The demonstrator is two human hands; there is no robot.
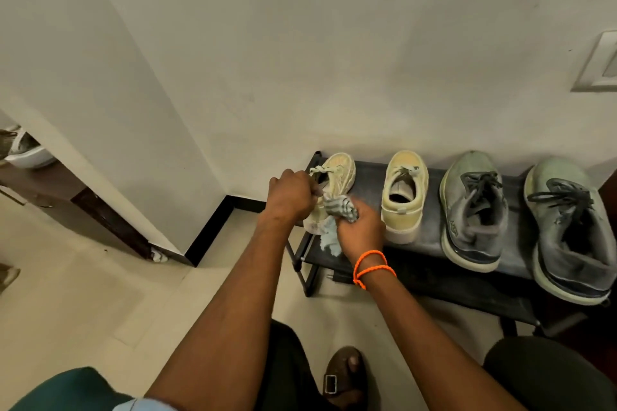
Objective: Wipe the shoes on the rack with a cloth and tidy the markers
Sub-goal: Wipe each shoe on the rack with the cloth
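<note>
A low black shoe rack stands against the wall. My left hand grips a pale yellow sneaker at its left end, tilted on its side. My right hand, with orange cords at the wrist, presses a bunched light blue-grey cloth against that sneaker's side. Its matching yellow sneaker stands upright beside it. Two grey-green sneakers, one and another, fill the right of the shelf. No markers are in view.
White walls meet in a corner with a black skirting left of the rack. A dark wooden cabinet with a white bowl on it stands at far left. My sandalled foot rests on the tiled floor below the rack.
</note>
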